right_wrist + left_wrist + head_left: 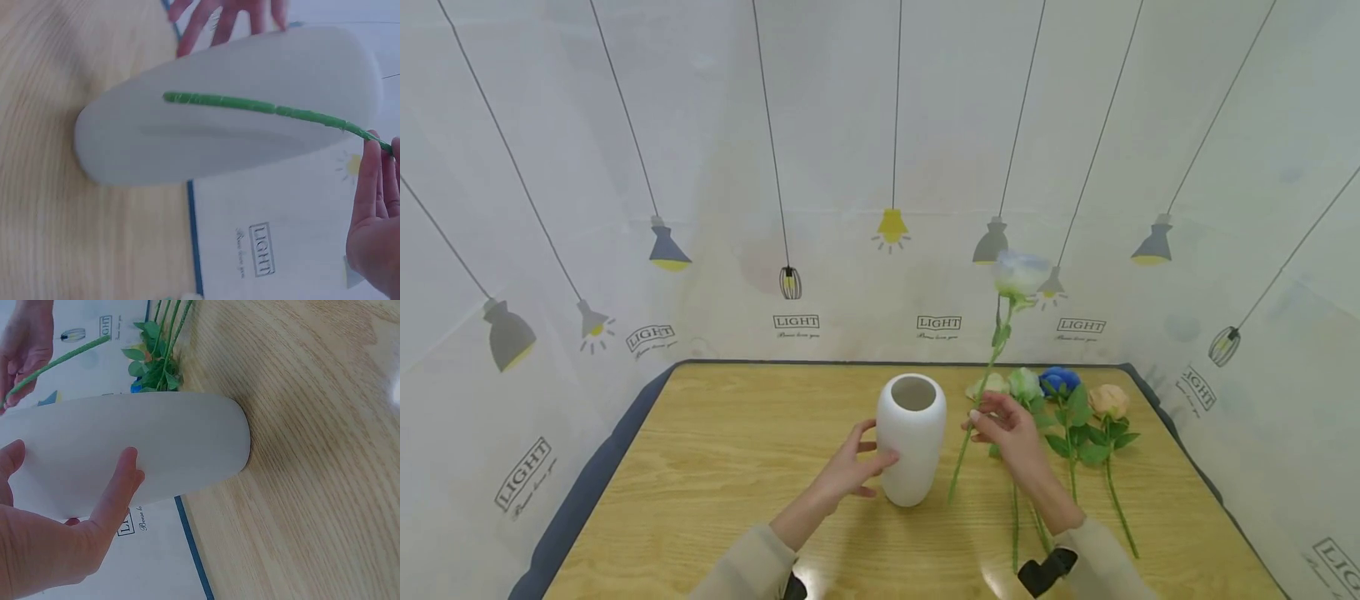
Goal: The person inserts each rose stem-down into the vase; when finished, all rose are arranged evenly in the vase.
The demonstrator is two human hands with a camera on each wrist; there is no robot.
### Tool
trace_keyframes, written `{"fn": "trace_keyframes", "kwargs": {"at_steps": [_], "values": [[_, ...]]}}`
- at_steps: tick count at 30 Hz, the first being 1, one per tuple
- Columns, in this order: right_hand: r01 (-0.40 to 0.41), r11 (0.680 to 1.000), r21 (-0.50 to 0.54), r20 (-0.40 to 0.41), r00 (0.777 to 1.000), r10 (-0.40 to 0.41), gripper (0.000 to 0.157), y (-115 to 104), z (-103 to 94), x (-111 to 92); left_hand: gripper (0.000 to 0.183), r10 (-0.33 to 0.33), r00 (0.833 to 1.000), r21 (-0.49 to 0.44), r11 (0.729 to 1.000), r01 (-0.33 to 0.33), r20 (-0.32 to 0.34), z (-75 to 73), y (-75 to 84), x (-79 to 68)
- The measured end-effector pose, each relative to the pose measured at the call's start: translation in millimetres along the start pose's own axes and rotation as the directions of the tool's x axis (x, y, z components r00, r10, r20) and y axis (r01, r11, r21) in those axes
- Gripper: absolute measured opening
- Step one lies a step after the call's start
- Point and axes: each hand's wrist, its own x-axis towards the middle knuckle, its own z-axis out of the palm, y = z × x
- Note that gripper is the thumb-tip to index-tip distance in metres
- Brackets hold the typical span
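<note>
A tall white vase [912, 450] stands upright on the table, its round mouth facing up. My left hand [850, 467] holds its left side, thumb on the near face and fingers spread along the wall; the left wrist view shows this hand [69, 531] close up. Right of the vase, my right hand [1011, 429] pinches the green stem of an artificial rose [1021, 275] with a pale blue-white bloom. The bloom is up and the stem slants down to the left. In the right wrist view the stem [250, 105] crosses in front of the vase [144, 150].
On the table's right side lie several more artificial roses: a blue one [1060, 381], a peach one [1108, 402], a pale green one [1024, 383] and a cream one [988, 385]. Their stems point toward me. A printed cloth [842, 275] hangs behind the wooden table [737, 442].
</note>
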Motion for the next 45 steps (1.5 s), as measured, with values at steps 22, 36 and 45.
{"fn": "trace_keyframes", "kwargs": {"at_steps": [22,36,45], "values": [[0.275,0.828,0.488,-0.273,0.95,-0.154,0.027,-80,25.2,36,0.074,0.002,1.0,-0.001,1.0,-0.002,0.009,0.6,1.3,-0.8],[0.312,0.948,0.057,-0.199,0.934,-0.296,0.02,-77,29.4,48,0.074,-0.007,1.0,-0.007,1.0,0.008,0.011,0.5,0.7,0.2],[0.337,0.916,-0.218,0.012,0.939,-0.343,0.019,-89,44.2,36,0.076,-0.014,1.0,-0.008,1.0,0.014,0.018,-1.0,1.2,0.6]]}}
